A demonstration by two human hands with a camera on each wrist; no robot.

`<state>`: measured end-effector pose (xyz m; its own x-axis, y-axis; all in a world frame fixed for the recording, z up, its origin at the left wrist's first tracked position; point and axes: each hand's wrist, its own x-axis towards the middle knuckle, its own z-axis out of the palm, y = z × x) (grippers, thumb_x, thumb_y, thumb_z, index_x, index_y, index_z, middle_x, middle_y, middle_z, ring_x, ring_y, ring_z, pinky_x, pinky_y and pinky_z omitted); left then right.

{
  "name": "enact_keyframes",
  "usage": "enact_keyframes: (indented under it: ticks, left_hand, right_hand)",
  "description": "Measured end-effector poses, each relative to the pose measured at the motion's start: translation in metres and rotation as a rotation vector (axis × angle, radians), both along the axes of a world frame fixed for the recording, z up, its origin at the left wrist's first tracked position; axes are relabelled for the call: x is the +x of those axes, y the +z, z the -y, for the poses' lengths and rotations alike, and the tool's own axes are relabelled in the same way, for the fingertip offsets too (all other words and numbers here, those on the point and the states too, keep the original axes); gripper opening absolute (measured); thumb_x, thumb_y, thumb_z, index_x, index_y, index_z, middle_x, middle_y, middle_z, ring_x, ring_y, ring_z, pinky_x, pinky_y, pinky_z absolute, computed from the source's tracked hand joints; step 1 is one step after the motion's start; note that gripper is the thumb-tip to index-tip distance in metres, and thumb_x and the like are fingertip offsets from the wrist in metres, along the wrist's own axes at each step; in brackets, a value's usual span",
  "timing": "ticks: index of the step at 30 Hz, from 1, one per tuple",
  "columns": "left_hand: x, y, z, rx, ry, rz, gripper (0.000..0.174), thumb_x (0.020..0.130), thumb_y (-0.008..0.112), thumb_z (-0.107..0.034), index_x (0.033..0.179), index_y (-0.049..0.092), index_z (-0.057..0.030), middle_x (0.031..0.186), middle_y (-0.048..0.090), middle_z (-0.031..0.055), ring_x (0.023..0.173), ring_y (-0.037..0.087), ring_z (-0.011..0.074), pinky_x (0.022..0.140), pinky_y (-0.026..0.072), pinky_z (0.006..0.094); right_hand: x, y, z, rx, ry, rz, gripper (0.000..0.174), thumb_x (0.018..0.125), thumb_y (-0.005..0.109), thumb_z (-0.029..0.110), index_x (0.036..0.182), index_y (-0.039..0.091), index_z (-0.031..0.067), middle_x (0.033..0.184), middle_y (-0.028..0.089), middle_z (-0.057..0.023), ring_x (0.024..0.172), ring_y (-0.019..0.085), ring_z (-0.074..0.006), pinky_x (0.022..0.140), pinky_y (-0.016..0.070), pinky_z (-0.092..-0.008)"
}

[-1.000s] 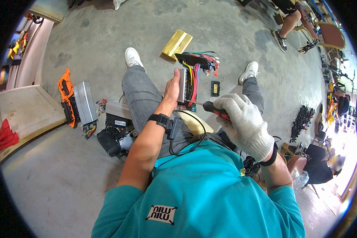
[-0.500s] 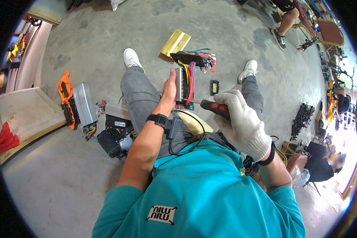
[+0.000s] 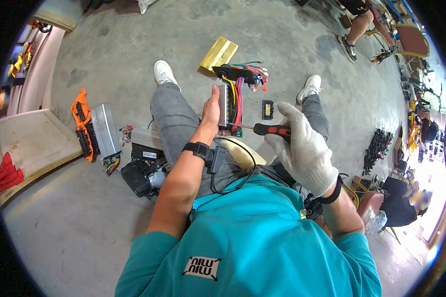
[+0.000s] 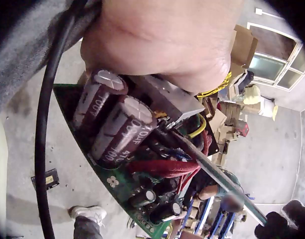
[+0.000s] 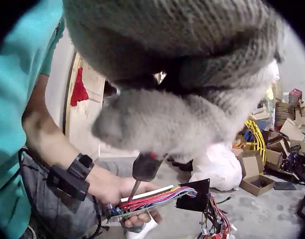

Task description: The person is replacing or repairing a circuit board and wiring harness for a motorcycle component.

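Note:
My bare left hand (image 3: 213, 110) grips a green circuit board (image 3: 231, 107) with red, yellow and blue wires, held upright over my knees. Close up, the board (image 4: 117, 164) carries two big capacitors (image 4: 112, 124) under my left hand (image 4: 162, 40). My gloved right hand (image 3: 302, 148) holds a red-and-black screwdriver (image 3: 271, 130); its shaft (image 4: 212, 174) reaches into the board's lower end. The right wrist view shows the glove (image 5: 182, 99), the screwdriver handle (image 5: 145, 167) and the board (image 5: 152, 199) below it.
On the concrete floor lie a gold finned casing (image 3: 218, 53), a small black part (image 3: 267, 109), a grey controller box (image 3: 105, 129) beside an orange case (image 3: 81, 111), and a black box (image 3: 143, 168) by my left leg. Other people sit at the right (image 3: 406, 208).
The board has been lifted slightly up and left. My right hand has loosened, its fingers now stretched out more along the handle, and the screwdriver lies flatter against the board's lower end.

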<state>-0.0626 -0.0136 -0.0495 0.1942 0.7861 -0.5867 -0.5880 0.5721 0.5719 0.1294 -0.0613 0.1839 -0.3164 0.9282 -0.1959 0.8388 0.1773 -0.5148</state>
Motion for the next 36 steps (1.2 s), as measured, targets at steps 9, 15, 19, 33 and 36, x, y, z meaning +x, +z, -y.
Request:
enact_keyframes:
  ticks: [9,15,19,33,36]
  left_hand:
    - [0.000,-0.003,0.001,-0.030,0.025,-0.045,0.063,0.102,0.039,-0.065,0.114,0.066,-0.0094,0.089,0.070,0.0030,0.074,0.069,0.0134,0.067,0.0579,0.0301]
    - [0.001,0.000,0.001,-0.037,0.026,0.007,0.061,0.102,0.040,-0.063,0.115,0.066,-0.0101,0.090,0.071,0.0032,0.075,0.069,0.0135,0.067,0.0583,0.0302]
    - [-0.001,-0.007,0.000,-0.028,0.030,-0.035,0.061,0.102,0.039,-0.063,0.115,0.065,-0.0097,0.090,0.071,0.0033,0.075,0.069,0.0135,0.068,0.0585,0.0303]
    - [-0.002,-0.005,0.002,-0.027,0.014,-0.062,0.064,0.101,0.039,-0.065,0.115,0.065,-0.0085,0.091,0.070,0.0035,0.076,0.069,0.0139,0.068,0.0583,0.0310]
    - [0.002,0.000,0.001,-0.015,0.054,-0.041,0.068,0.103,0.037,-0.063,0.117,0.065,-0.0026,0.096,0.071,0.0066,0.077,0.070,0.0138,0.069,0.0587,0.0288]
  right_hand:
    - [0.003,-0.004,0.000,-0.041,-0.041,0.024,0.056,0.084,0.072,0.009,0.133,0.046,0.0056,0.119,0.056,-0.0206,0.094,0.067,-0.0401,0.074,0.0565,-0.0443]
    - [0.012,-0.005,-0.002,0.121,0.145,-0.054,0.054,0.085,0.073,0.014,0.132,0.048,0.0051,0.113,0.062,-0.0195,0.090,0.069,-0.0386,0.072,0.0562,-0.0431]
    - [0.006,-0.006,0.001,0.004,-0.008,0.001,0.054,0.085,0.072,0.012,0.132,0.047,0.0049,0.118,0.059,-0.0201,0.091,0.069,-0.0391,0.073,0.0565,-0.0437]
    - [0.008,-0.003,-0.003,0.016,-0.002,-0.082,0.049,0.085,0.071,0.007,0.128,0.048,0.0060,0.115,0.059,-0.0184,0.094,0.069,-0.0369,0.074,0.0570,-0.0415]
    - [0.014,-0.004,-0.004,0.086,0.100,-0.078,0.046,0.086,0.073,0.011,0.126,0.050,0.0056,0.108,0.063,-0.0170,0.090,0.070,-0.0351,0.074,0.0567,-0.0394]
